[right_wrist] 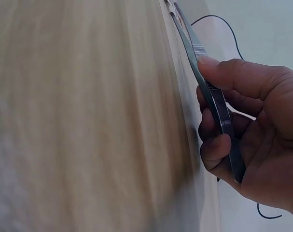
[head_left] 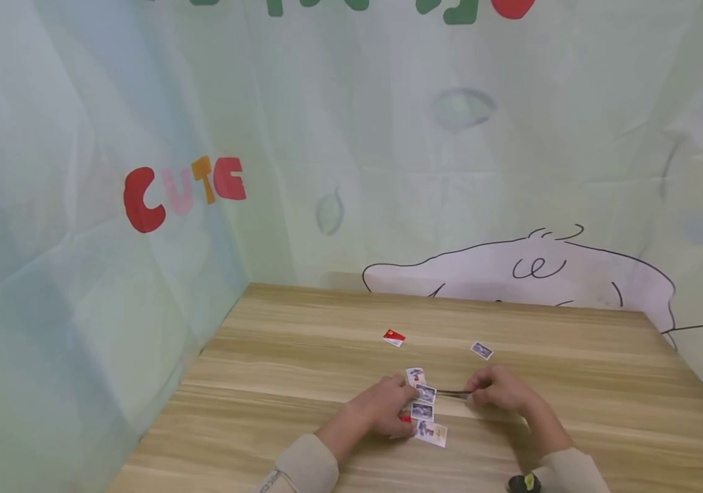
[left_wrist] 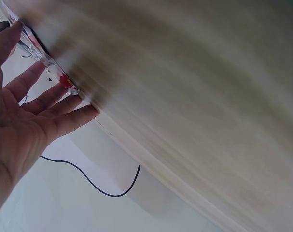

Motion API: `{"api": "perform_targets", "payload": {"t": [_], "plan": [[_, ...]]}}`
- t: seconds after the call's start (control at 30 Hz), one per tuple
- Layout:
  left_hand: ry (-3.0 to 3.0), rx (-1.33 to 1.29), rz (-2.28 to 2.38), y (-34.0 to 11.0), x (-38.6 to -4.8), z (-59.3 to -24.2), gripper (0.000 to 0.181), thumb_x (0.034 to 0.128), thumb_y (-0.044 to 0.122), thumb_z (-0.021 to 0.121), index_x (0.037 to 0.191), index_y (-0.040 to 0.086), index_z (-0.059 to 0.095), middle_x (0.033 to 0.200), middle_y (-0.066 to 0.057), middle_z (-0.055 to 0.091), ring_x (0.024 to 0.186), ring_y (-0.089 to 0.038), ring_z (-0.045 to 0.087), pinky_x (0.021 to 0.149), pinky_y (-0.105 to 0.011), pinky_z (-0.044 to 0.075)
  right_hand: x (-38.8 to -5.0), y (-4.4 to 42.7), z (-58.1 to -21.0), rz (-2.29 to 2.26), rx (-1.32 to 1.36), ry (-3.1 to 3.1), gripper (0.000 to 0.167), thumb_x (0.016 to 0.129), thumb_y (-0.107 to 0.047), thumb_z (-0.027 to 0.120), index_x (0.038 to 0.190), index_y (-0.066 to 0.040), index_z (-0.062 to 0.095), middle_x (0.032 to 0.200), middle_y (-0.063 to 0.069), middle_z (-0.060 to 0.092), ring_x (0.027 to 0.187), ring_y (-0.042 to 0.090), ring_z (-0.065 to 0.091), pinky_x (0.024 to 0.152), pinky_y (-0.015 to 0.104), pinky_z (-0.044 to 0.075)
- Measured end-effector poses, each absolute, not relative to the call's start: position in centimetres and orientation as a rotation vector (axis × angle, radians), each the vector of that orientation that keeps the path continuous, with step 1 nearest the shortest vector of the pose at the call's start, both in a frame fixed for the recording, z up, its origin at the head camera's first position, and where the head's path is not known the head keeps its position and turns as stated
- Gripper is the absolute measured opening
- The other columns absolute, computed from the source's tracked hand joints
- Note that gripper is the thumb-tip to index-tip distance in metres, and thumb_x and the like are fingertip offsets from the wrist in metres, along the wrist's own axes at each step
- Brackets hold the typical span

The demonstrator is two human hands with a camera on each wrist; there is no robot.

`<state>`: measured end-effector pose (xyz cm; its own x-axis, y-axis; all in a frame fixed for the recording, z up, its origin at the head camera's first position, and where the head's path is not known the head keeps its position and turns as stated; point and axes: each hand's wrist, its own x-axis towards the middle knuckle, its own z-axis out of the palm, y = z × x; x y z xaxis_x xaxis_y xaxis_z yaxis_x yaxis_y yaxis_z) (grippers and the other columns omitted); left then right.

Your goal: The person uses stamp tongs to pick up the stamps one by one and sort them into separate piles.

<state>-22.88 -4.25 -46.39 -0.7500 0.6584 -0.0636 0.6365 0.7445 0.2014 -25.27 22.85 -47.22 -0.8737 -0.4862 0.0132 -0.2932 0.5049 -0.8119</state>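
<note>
My right hand (head_left: 499, 389) grips dark metal tweezers (head_left: 452, 394), whose tips point left to a small picture card (head_left: 426, 393). In the right wrist view the thumb and curled fingers of the right hand (right_wrist: 252, 106) hold the tweezers (right_wrist: 216, 99), the two arms slightly apart near the tips. My left hand (head_left: 382, 409) rests with spread fingers on the left edges of a column of small cards, among them a middle card (head_left: 422, 412) and a lower card (head_left: 431, 433). In the left wrist view the fingertips of the left hand (left_wrist: 35, 106) touch the cards (left_wrist: 52, 65).
Beyond the hands on the wooden table (head_left: 302, 329) lie a red and white card (head_left: 394, 337) and, to the right, a purplish card (head_left: 482, 350). A printed cloth backdrop (head_left: 289, 205) stands behind and left of the table.
</note>
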Motion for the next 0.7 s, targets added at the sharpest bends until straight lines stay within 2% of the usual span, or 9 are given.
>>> {"api": "perform_targets", "payload": {"t": [0.4,0.7], "plan": [[2.813,1.048,0.251,-4.14,-22.7,-46.29,0.06,0.0741,0.04,0.074,0.126,0.014,0.058,0.104,-0.001,0.05,0.087,-0.01,0.044,0.078,-0.022,0.041,-25.33,22.64,-47.48,-1.27,-0.698,2.538,0.014,0.075,-0.004,0.068,0.086,0.004,0.067,0.078,0.003,0.063,0.067,0.015,0.051,0.061,0.026,0.042],[2.807,1.045,0.264,-4.25,-22.73,-46.32,0.06,0.0747,0.039,0.074,0.127,0.014,0.057,0.106,-0.002,0.051,0.089,-0.011,0.045,0.08,-0.023,0.042,-25.19,22.72,-47.52,-1.291,-0.72,2.534,0.012,0.075,-0.004,0.067,0.086,0.003,0.067,0.079,0.003,0.063,0.069,0.014,0.052,0.064,0.027,0.043]]}}
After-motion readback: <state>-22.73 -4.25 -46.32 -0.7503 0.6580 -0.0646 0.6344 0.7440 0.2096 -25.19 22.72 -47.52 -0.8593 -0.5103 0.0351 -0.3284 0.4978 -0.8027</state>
